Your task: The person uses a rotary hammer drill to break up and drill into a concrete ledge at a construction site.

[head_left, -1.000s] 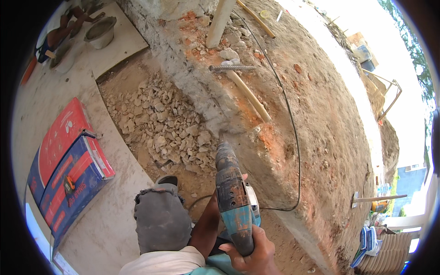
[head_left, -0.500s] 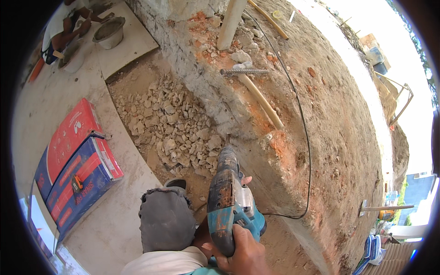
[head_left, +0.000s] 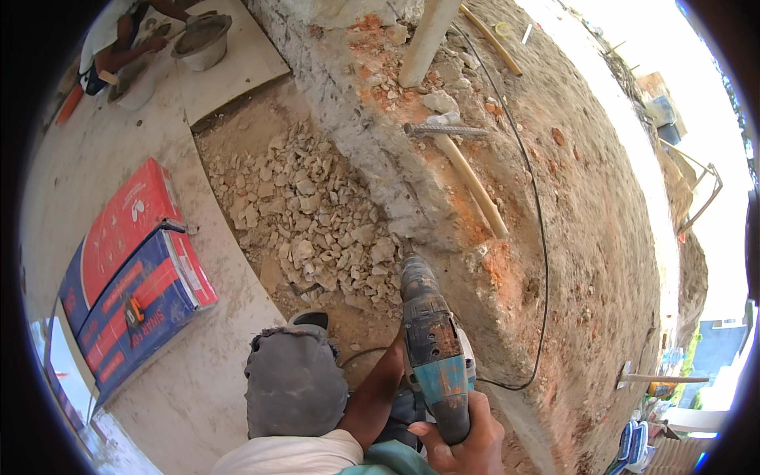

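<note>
A worn teal-and-black rotary hammer (head_left: 431, 340) points away from me, its front end at the foot of a rough concrete wall edge (head_left: 427, 214). My right hand (head_left: 469, 443) is closed around its rear handle. From the left my forearm comes up, and my left hand (head_left: 393, 348) goes behind the tool's body, which hides its fingers; the wrist lies against the tool's left side. Broken concrete rubble (head_left: 332, 229) lies in the shallow pit just left of the tool's front. A black cable (head_left: 542, 285) loops along the dirt to the right.
A wooden-handled tool (head_left: 473, 186) and a ribbed metal bar (head_left: 467, 130) lie on the bank. Red-and-blue cartons (head_left: 150, 269) rest on the left floor. A grey cloth-covered knee (head_left: 293, 384) is beside the tool. At far left another person (head_left: 111, 47) works by a bucket (head_left: 202, 55).
The view has shifted, sliding the scene rightward. The rotary hammer's rear has swung right and its body has rolled. A fingertip beyond its right side is now hidden; more left forearm shows.
</note>
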{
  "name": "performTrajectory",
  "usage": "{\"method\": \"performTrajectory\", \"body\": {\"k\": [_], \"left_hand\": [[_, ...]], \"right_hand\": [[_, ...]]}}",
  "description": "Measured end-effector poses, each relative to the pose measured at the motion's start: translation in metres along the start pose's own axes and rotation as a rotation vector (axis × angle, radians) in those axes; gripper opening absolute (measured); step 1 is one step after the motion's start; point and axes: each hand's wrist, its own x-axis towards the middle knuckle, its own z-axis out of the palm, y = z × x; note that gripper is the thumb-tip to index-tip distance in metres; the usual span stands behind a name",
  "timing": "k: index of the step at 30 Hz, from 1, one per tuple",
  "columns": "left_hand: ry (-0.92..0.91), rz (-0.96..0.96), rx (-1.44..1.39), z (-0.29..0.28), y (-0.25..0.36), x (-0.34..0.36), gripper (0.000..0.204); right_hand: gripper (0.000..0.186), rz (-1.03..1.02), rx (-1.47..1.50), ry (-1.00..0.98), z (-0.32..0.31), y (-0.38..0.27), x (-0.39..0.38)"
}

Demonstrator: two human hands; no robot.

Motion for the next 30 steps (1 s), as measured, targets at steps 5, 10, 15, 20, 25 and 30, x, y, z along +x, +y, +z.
{"method": "performTrajectory", "body": {"k": [5, 10, 15, 20, 25, 30], "left_hand": [[0.120, 0.039, 0.008, -0.152, -0.067, 0.106, 0.041], [0.261, 0.074, -0.020, -0.198, -0.075, 0.138, 0.041], [0.344, 0.165, 0.207, -0.044, -0.019, 0.065, 0.038], [0.398, 0.371, 0.500, -0.048, -0.019, 0.068, 0.023], [0.487, 0.398, 0.726, -0.054, -0.030, 0.083, 0.014], [0.462, 0.492, 0.811, -0.069, -0.039, 0.094, 0.016]], "right_hand": [[0.046, -0.078, 0.043, 0.102, -0.006, 0.010, 0.005], [0.050, -0.142, 0.064, 0.153, 0.000, 0.032, 0.005], [0.048, -0.044, 0.171, 0.178, -0.015, 0.056, 0.012], [0.046, -0.040, 0.304, 0.253, -0.016, 0.065, 0.016], [0.049, -0.014, 0.405, 0.275, -0.026, 0.066, 0.025], [0.054, -0.001, 0.422, 0.293, -0.025, 0.083, 0.020]]}}
